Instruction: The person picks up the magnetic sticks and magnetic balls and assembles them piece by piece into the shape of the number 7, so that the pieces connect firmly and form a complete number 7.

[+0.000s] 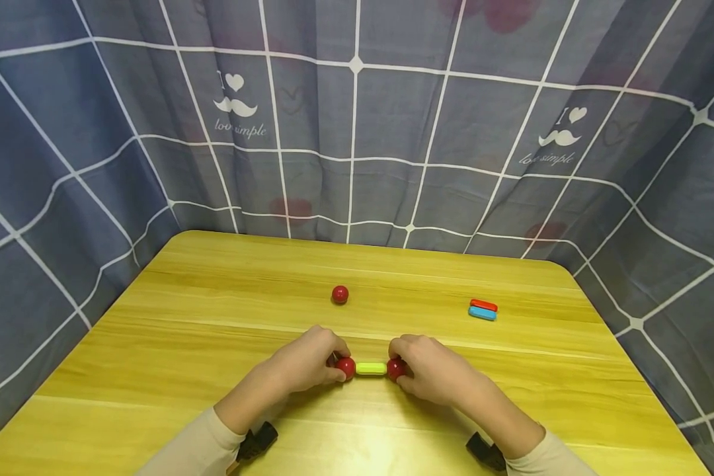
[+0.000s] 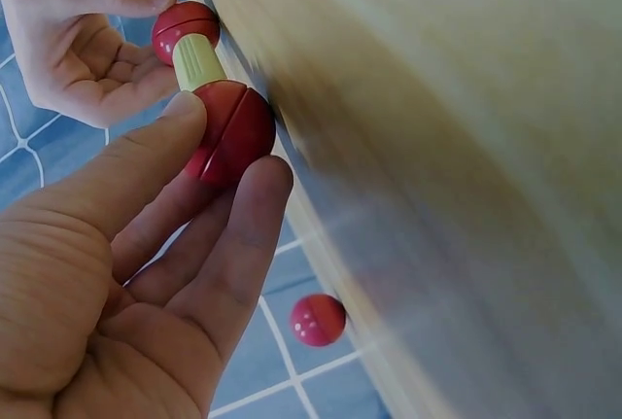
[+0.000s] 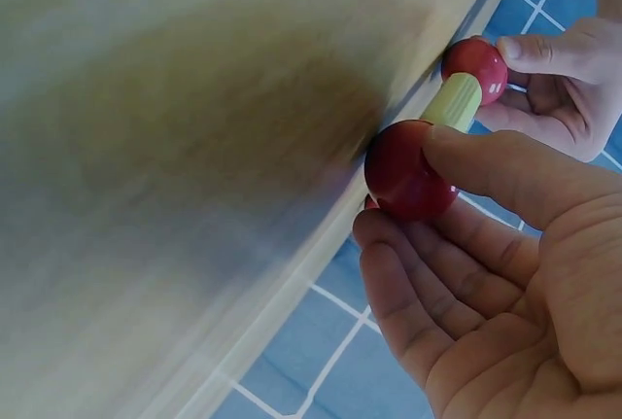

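Pinching 1 glossy red plastic-looking ball (image 1: pixel 346 368) with left hand (image 1: pixel 307 361), touching left end of ribbed lime-green plastic-looking rod (image 1: pixel 371 369); pinching 1 matching red ball (image 1: pixel 395 369) with right hand (image 1: pixel 433 367), opposite end. Apparently joining; next, likely needing level inward pressure.

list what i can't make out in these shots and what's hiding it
Head view: outer side of the left red ball, covered by the left hand; that of the right red ball, by the right hand.
Head view: the tabletop's near edge, cut off by the picture's bottom edge.
Left wrist: the tabletop's wood grain, blurred.
Right wrist: what the red patch is, mostly hidden by the right red ball and fingers.
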Tool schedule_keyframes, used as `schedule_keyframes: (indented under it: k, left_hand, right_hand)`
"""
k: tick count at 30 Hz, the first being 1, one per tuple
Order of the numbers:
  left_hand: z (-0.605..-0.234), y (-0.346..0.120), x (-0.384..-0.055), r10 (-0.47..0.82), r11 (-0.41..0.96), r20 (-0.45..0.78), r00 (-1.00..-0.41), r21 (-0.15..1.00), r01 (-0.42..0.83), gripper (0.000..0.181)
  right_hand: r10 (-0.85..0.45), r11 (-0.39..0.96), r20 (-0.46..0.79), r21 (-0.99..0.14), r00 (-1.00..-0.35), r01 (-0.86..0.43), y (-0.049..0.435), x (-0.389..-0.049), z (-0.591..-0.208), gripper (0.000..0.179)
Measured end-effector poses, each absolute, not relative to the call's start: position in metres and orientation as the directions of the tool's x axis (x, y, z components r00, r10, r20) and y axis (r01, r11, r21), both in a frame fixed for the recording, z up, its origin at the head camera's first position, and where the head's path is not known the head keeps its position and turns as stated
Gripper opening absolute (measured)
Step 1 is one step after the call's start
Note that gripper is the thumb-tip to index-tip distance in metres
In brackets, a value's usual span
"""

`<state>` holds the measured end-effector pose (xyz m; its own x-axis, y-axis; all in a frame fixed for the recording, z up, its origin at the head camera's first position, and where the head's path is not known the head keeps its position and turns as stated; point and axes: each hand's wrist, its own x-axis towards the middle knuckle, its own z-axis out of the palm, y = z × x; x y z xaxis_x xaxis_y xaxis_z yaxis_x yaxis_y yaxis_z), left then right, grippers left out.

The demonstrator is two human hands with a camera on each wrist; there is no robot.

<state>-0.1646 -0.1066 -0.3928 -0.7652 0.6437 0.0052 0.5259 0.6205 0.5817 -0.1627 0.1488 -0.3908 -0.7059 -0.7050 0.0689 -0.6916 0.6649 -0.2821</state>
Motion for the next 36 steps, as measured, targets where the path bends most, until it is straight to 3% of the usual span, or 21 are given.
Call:
schedule_keyframes:
  k: [17, 36]
  left_hand:
    - [-0.392, -0.108, -0.166, 0.659, 0.628, 0.026, -0.752, 0.53, 0.569, 0.012]
    - [-0.392, -0.103, -0.165, 0.651, 0.632, 0.027, -0.759, 0.535, 0.561, 0.011]
  right_hand:
    - [-0.698, 0.66, 0.084, -0.31, -0.711, -0.685, 0.155, -0.163, -0.394, 0.023]
    - [-0.568, 0.768, 0.128, -0.274, -0.813, -0.579, 0.204, -0.188, -0.393, 0.027]
